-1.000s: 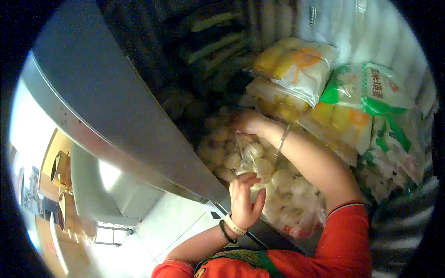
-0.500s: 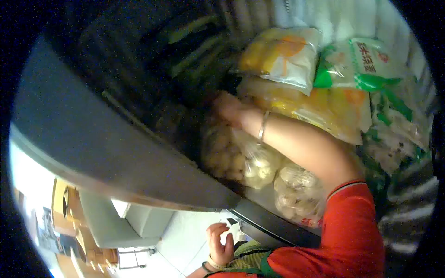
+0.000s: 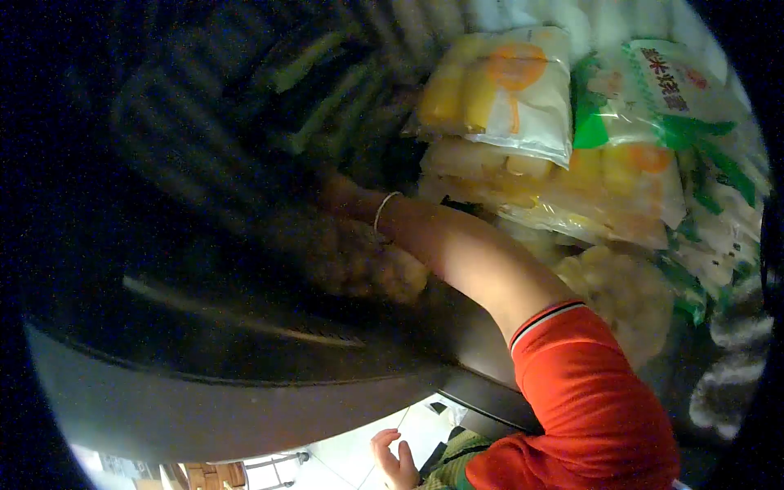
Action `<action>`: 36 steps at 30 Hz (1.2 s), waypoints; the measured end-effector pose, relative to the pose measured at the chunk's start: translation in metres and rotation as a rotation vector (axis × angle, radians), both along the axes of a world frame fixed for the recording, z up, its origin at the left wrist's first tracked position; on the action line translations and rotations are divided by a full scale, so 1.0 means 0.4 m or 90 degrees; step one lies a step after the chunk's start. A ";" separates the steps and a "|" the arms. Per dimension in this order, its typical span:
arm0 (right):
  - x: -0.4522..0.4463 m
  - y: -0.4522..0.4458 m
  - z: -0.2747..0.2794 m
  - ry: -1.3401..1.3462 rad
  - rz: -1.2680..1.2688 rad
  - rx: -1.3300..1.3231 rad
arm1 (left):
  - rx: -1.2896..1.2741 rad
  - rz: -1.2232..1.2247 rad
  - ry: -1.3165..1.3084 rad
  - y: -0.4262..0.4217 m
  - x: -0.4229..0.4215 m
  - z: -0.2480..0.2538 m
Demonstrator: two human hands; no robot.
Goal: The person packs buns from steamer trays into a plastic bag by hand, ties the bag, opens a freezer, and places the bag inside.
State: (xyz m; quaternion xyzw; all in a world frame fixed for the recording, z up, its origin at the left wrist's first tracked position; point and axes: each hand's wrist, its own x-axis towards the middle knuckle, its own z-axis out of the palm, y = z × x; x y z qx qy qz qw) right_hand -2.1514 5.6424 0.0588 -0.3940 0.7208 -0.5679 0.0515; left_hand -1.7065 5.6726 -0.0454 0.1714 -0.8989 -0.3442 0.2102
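My right hand (image 3: 339, 194) reaches deep into the dark left part of a frosty freezer, with a bracelet on its wrist. Shadow hides its fingers, and what they touch or hold cannot be made out. Just below it is a clear bag of small round pale pieces (image 3: 359, 269). To the right of my forearm lies another clear bag of pale rounded food (image 3: 629, 294). Low in the view, outside the freezer, my left hand (image 3: 394, 464) has its thumb apart from its loosely bent fingers and holds nothing visible.
Yellow-and-white food packs (image 3: 498, 90) are stacked at the upper right, beside a green-and-white printed bag (image 3: 629, 98). Dim green packages (image 3: 327, 98) lie at the upper left. The freezer's dark edge (image 3: 245, 400) curves below. Tiled floor (image 3: 351, 453) shows beyond it.
My right hand has moved left and deeper into the shadow. The view has shifted; the bag with white pieces under my forearm is now mostly covered. My left hand appears lower.
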 end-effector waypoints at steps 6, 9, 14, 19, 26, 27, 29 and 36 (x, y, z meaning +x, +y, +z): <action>-0.135 -0.007 -0.072 0.422 -0.078 0.233 | 0.063 0.025 -0.040 -0.012 0.011 -0.036; -0.154 0.000 -0.059 0.690 -0.089 0.345 | 0.084 -0.006 -0.046 -0.013 0.013 -0.042; 0.067 0.118 -0.069 0.520 -0.067 0.192 | 0.256 -0.011 0.026 -0.040 0.047 -0.081; 0.192 0.196 -0.126 0.431 -0.014 0.238 | 0.122 0.026 -0.081 -0.040 0.109 -0.100; 0.179 0.204 -0.124 0.404 -0.055 0.261 | 0.159 0.033 -0.093 -0.064 0.162 -0.119; 0.201 0.198 -0.127 0.406 -0.064 0.242 | 0.161 0.031 -0.095 -0.063 0.157 -0.116; 0.208 0.189 -0.128 0.405 -0.077 0.231 | 0.208 0.009 -0.091 -0.052 0.158 -0.105; 0.164 0.222 -0.106 0.378 -0.022 0.256 | 0.196 -0.036 -0.119 -0.085 0.173 -0.111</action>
